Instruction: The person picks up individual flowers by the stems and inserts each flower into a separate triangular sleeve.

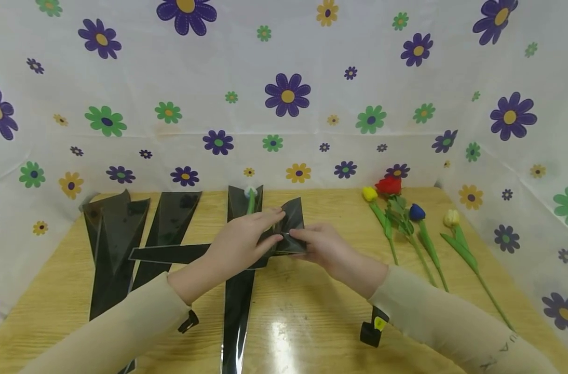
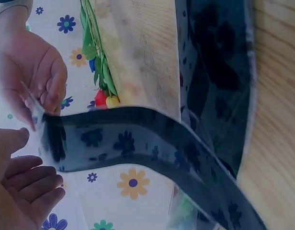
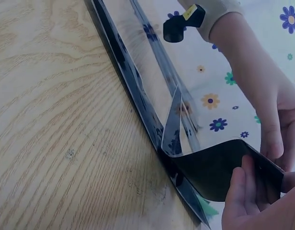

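My right hand (image 1: 328, 249) pinches the wide end of a black see-through flower sleeve (image 1: 293, 215), thumb on top and fingers beneath. My left hand (image 1: 242, 239) is at that end's left edge, thumb and fingers spread apart; the left wrist view shows the fingers (image 2: 35, 184) loosely bent beside the film. The sleeve's narrow tail (image 1: 169, 253) reaches left under the left hand, and the film (image 3: 209, 170) bends upward in the right wrist view. Beneath it, another black sleeve (image 1: 239, 306) lies lengthwise, with a pale flower (image 1: 251, 193) and green stem in its top.
More black sleeves (image 1: 113, 234) lie at the left, one (image 1: 176, 221) beside them. On the right are a yellow tulip (image 1: 370, 194), a red rose (image 1: 389, 185), a blue tulip (image 1: 417, 212) and a cream tulip (image 1: 451, 218). A flower-printed cloth (image 1: 312, 140) surrounds the wooden table (image 1: 312, 322).
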The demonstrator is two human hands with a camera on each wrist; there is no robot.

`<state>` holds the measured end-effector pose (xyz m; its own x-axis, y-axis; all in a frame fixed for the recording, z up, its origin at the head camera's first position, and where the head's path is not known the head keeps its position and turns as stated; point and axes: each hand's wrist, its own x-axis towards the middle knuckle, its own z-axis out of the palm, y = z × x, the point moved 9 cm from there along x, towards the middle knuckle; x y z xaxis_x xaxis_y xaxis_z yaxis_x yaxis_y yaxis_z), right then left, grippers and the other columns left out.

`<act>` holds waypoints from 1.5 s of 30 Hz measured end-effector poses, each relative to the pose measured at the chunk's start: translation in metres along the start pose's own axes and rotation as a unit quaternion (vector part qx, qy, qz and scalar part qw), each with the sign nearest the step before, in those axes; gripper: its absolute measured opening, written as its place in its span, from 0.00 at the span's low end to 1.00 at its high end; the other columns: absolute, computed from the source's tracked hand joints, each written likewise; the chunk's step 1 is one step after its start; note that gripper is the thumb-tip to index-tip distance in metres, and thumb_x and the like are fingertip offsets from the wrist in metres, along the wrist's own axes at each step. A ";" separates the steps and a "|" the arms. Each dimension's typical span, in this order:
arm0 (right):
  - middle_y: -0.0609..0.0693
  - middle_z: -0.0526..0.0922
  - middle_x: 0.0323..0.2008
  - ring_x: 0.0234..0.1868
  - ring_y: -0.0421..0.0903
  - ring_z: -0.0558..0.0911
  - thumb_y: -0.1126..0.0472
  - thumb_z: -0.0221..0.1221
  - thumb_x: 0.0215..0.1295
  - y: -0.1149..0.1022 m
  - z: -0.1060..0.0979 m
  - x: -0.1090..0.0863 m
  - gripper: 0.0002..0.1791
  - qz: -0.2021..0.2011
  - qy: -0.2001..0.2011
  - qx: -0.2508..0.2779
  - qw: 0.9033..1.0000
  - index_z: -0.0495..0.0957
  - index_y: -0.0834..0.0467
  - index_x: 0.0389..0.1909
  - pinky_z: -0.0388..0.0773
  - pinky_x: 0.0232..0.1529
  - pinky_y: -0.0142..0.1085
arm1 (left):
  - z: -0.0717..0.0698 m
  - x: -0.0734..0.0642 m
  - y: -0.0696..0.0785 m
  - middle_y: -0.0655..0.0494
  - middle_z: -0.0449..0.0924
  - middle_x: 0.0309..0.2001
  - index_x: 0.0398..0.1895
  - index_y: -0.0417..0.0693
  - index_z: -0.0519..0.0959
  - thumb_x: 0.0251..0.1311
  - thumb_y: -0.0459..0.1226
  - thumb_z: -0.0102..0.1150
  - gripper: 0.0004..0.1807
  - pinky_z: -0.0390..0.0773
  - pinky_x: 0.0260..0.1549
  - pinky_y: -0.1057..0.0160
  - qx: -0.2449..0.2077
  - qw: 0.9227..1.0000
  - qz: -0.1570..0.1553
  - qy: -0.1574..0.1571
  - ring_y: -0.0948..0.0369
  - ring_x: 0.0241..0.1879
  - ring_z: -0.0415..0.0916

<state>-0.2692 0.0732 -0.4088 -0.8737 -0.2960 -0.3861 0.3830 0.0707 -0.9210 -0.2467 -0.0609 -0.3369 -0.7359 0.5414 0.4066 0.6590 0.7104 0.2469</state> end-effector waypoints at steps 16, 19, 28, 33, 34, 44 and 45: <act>0.70 0.81 0.65 0.47 0.44 0.91 0.58 0.56 0.83 0.004 0.000 0.000 0.24 -0.014 -0.014 -0.019 1.000 0.78 0.74 0.64 0.88 0.58 0.40 | 0.011 0.002 -0.006 0.49 0.89 0.58 0.60 0.48 0.87 0.69 0.41 0.70 0.18 0.90 0.48 0.55 -0.004 0.999 -0.036 -0.021 0.54 0.52 0.90; 0.71 0.81 0.64 0.42 0.41 0.90 0.57 0.53 0.85 0.007 -0.001 0.001 0.25 -0.014 -0.015 -0.017 1.000 0.76 0.76 0.64 0.88 0.57 0.40 | 0.011 0.001 -0.010 0.50 0.90 0.57 0.59 0.49 0.88 0.69 0.41 0.71 0.17 0.89 0.40 0.60 -0.023 0.998 -0.048 -0.013 0.57 0.42 0.91; 0.71 0.82 0.61 0.42 0.40 0.91 0.57 0.47 0.86 0.006 -0.004 0.000 0.27 -0.024 -0.032 -0.006 0.999 0.71 0.76 0.70 0.87 0.60 0.42 | 0.005 0.000 -0.017 0.50 0.91 0.54 0.56 0.49 0.90 0.67 0.38 0.72 0.15 0.90 0.49 0.53 -0.064 0.995 -0.069 0.017 0.53 0.53 0.90; 0.70 0.82 0.61 0.45 0.42 0.92 0.57 0.46 0.86 0.009 -0.009 0.005 0.27 -0.006 -0.021 0.013 1.000 0.69 0.74 0.72 0.85 0.63 0.46 | 0.003 0.001 -0.017 0.51 0.91 0.55 0.56 0.50 0.90 0.68 0.38 0.71 0.15 0.90 0.48 0.53 -0.069 0.995 -0.069 0.031 0.53 0.54 0.90; 0.70 0.82 0.61 0.46 0.43 0.92 0.57 0.46 0.86 0.010 -0.010 0.005 0.28 -0.001 -0.021 0.017 1.000 0.68 0.74 0.73 0.84 0.64 0.47 | 0.003 0.001 -0.017 0.51 0.91 0.55 0.56 0.50 0.90 0.68 0.38 0.71 0.15 0.90 0.48 0.53 -0.070 0.995 -0.067 0.035 0.53 0.53 0.90; 0.73 0.81 0.62 0.49 0.48 0.91 0.57 0.46 0.84 0.017 -0.021 0.006 0.29 0.026 -0.015 0.015 0.999 0.65 0.73 0.75 0.84 0.65 0.48 | 0.003 0.000 -0.012 0.52 0.92 0.52 0.54 0.50 0.91 0.68 0.38 0.71 0.13 0.90 0.48 0.55 -0.066 0.996 -0.038 0.050 0.56 0.51 0.91; 0.73 0.81 0.62 0.49 0.48 0.91 0.56 0.46 0.84 0.018 -0.021 0.006 0.29 0.026 -0.015 0.010 0.999 0.66 0.73 0.75 0.83 0.66 0.48 | 0.003 -0.001 -0.012 0.53 0.92 0.52 0.54 0.50 0.91 0.68 0.38 0.70 0.13 0.90 0.48 0.55 -0.067 0.996 -0.039 0.050 0.56 0.51 0.91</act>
<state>-0.2738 0.0932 -0.4282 -0.8427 -0.3217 -0.4317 0.4343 0.0675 -0.8982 -0.2547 -0.0685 -0.3430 -0.7705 0.4358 0.4652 0.6208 0.6787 0.3924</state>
